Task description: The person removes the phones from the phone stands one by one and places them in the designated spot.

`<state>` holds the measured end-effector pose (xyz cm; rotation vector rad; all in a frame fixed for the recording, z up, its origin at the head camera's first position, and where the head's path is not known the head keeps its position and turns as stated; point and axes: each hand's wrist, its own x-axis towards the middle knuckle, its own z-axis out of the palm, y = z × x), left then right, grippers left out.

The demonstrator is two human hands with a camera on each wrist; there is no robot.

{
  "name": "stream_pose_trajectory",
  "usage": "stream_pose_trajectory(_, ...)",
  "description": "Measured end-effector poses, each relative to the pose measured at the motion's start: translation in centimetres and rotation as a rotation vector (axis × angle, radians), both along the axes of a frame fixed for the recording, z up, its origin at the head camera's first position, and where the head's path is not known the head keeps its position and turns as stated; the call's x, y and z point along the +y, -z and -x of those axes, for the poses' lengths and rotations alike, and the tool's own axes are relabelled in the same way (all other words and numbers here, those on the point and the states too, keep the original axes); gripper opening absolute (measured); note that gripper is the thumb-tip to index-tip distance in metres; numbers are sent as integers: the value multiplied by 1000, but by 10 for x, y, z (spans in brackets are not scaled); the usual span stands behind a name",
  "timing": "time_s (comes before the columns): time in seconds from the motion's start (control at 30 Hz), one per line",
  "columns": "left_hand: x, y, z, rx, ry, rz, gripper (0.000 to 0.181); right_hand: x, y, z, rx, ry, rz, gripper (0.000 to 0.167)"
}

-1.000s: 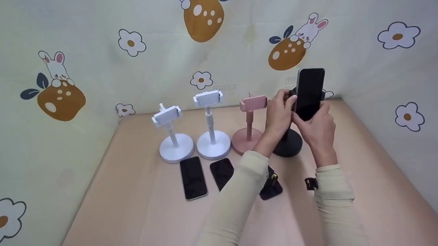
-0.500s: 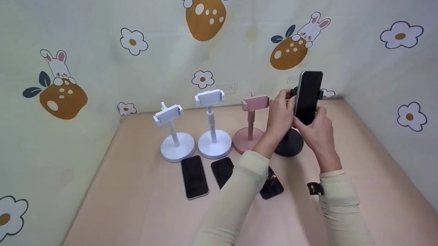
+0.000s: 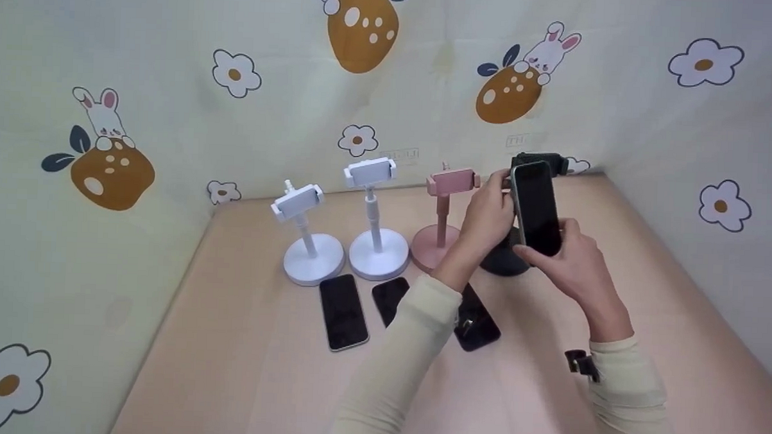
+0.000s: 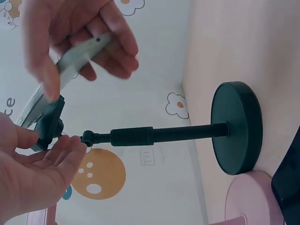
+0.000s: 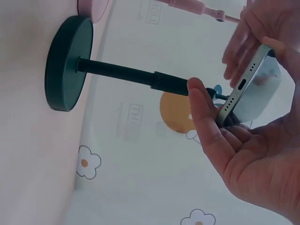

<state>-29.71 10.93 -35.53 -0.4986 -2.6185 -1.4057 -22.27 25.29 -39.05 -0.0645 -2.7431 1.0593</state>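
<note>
My right hand (image 3: 580, 265) holds the lower end of a smartphone (image 3: 538, 209) with a dark screen, gripping its edges. The phone tilts slightly in front of a black phone stand, whose clamp (image 3: 551, 164) shows above it. My left hand (image 3: 487, 214) is at the clamp's left side; in the left wrist view its thumb and fingers pinch the clamp (image 4: 49, 123), with the phone's far end close to the thumb. The stand's round base (image 4: 239, 129) rests on the table. In the right wrist view the phone's port end (image 5: 242, 84) faces the camera.
Left of the black stand are a pink phone stand (image 3: 441, 241) and two white phone stands (image 3: 378, 255). Before them lie a smartphone (image 3: 344, 312), another (image 3: 389, 297) partly behind my left sleeve, and a third (image 3: 478, 323). A patterned cloth wall (image 3: 266, 142) rises behind.
The phone has come down from in front of the black clamp, leaving more of the clamp in sight, and now leans. My right hand has moved lower with it; the left has stayed near the clamp.
</note>
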Motion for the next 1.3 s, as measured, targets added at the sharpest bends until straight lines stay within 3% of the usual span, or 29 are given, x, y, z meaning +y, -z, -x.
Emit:
stream_pose_trajectory(0.23, -20, 19, -3, -41, 24, 123, 36, 15, 10, -14, -88, -70, -108, 85)
stream_pose_trajectory(0.5, -44, 37, 0, -105, 17, 36, 34, 29, 26, -21, -249, -126, -210, 76)
stream_pose_trajectory(0.67, -52, 44, 2, -116, 17, 36, 34, 31, 39, -22, -369, -148, -253, 67)
stream_pose_trajectory(0.93, -56, 51, 5, -95, -13, 69, 34, 30, 50, -24, -506, -178, -248, 57)
stream_pose_trajectory(1.17, -56, 52, 4, -90, -29, 90, 35, 25, 56, -23, -536, -148, -281, 46)
stream_pose_trajectory(1.3, -55, 51, 3, -91, -26, 93, 35, 21, 59, -24, -533, -105, -340, 49)
